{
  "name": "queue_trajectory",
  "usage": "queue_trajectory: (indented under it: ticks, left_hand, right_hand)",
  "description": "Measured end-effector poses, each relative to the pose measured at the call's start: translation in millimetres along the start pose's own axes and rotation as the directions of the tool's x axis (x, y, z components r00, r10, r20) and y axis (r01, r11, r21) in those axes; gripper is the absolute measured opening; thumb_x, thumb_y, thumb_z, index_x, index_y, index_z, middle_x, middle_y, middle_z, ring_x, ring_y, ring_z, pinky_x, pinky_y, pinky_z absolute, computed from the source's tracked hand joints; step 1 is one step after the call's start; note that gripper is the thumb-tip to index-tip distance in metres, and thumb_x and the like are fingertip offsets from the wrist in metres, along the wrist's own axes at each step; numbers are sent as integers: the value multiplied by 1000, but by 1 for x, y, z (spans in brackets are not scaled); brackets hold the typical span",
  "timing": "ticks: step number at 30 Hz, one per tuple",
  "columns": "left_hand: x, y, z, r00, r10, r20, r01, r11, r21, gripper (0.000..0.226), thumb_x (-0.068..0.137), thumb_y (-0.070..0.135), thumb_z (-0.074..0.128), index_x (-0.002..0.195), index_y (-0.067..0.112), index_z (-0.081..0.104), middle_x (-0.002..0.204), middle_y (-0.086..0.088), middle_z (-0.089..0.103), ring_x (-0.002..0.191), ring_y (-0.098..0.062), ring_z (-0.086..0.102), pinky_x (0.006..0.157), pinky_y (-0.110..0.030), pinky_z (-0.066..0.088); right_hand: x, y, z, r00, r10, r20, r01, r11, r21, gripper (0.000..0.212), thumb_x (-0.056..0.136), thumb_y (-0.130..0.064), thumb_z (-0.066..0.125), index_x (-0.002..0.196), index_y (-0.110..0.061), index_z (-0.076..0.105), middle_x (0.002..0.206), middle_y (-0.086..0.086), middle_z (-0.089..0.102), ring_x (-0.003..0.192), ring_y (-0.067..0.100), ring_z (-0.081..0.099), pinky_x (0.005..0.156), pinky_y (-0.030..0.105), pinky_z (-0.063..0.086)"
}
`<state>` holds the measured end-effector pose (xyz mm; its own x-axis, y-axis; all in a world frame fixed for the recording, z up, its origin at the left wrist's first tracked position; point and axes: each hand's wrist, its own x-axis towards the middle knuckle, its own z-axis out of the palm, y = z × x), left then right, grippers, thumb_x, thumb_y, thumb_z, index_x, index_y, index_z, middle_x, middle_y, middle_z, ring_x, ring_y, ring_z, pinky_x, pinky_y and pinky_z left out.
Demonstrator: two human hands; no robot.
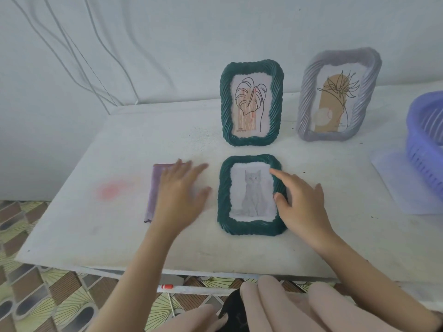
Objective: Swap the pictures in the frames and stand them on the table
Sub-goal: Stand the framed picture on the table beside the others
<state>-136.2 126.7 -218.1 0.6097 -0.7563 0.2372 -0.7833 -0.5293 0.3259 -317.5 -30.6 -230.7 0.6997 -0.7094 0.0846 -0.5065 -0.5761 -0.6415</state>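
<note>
this is looking like a room in a home rather than a lab or shop. a worn white tabletop (96,236) with a pink stain (110,190) is sitting against a plain white wall (167,44) where loose cables (102,83) are hanging. patterned floor tiles (36,295) are showing below. a purple plastic basket (422,149) is resting at the right edge, and a green twisted frame (225,104) and a grey twisted frame (305,97) are standing at the back.

Matt finish is noted on the white tabletop (96,236). Ridged, rope-twisted moulding with a faint sheen is seen on the dark green lying frame (249,227), the dark green standing frame (249,140) and the lilac-grey standing frame (333,137). The folded purple cloth (154,188) is read as matt fabric; the violet slotted basket (422,149) as smooth plastic.
</note>
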Motion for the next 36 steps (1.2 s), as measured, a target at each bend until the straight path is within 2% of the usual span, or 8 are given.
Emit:
queue_trajectory:
  ticks: [4, 7, 10, 16, 19, 22, 30, 36]
  left_hand:
    - [-12, 25, 15, 915, 48, 401, -23, 997, -67, 84, 80, 62, 53, 144, 43, 2, 156, -4, 9, 143, -15, -9, 113, -43, -18]
    - [-12, 23, 17, 905, 57, 422, 6, 989, -146, 89, 80, 57, 58, 145, 41, -1, 157, -1, 3, 142, -10, -13, 113, -40, -19]
    - [-14, 23, 15, 912, 80, 402, 43, 956, -289, 87, 79, 46, 65, 145, 40, 8, 157, 1, 7, 139, -1, -12, 112, -34, -18]
    - [-18, 27, 9, 946, 2, 325, 216, 742, -634, 63, 86, 9, 62, 135, 39, 35, 143, 19, 35, 139, -4, 20, 117, -34, 12]
    - [-18, 26, 2, 942, 11, 336, 300, 423, -855, 56, 87, -12, 49, 128, 26, 49, 130, 4, 55, 117, -9, 54, 94, -28, 47]
    - [-16, 21, -1, 938, -2, 347, 335, 264, -904, 50, 80, -8, 53, 119, 23, 57, 113, 1, 65, 90, -17, 63, 76, -34, 54]
    - [-16, 13, -15, 962, -58, 268, 273, 94, -958, 59, 75, -6, 52, 127, 22, 52, 115, 3, 64, 89, -15, 63, 59, -26, 53]
    - [-8, -2, -35, 971, -18, 238, 239, 134, -962, 60, 77, -9, 49, 128, 22, 52, 121, -2, 61, 103, -20, 61, 79, -35, 55]
  right_hand:
    - [0, -5, 3, 996, 91, -19, -90, 995, 35, 53, 87, -6, 50, 132, -33, 44, 79, -11, 54, 101, 18, 55, 111, 50, -13]
    - [3, -8, 5, 995, 96, -38, -81, 955, 286, 60, 81, 6, 50, 130, -30, 47, 100, -6, 63, 96, 15, 58, 114, 34, 22]
    - [7, -13, -1, 984, 175, 24, -153, 779, 608, 65, 76, 17, 46, 124, -26, 51, 117, -10, 55, 100, -1, 55, 83, 6, 42]
    - [11, -7, -5, 965, 190, 181, -254, 505, 825, 63, 70, 24, 43, 98, -28, 64, 109, 5, 66, 100, 23, 60, 81, 32, 50]
    - [11, -6, -8, 972, 144, 185, -230, 434, 871, 67, 68, 27, 40, 96, -28, 65, 107, 4, 65, 95, 21, 57, 78, 30, 47]
    - [10, -8, -13, 981, 68, 184, -195, 443, 875, 70, 69, 28, 39, 101, -29, 63, 102, 3, 63, 90, 20, 54, 77, 30, 45]
    - [15, -17, -21, 944, -69, 321, -257, 456, 852, 70, 90, 8, 36, 122, -54, 36, 90, 7, 63, 83, 17, 59, 74, 28, 48]
    - [30, -38, -13, 900, -246, 361, -251, 383, 889, 61, 89, -12, 42, 129, -56, 31, 137, -14, 49, 116, 13, 56, 83, 29, 48]
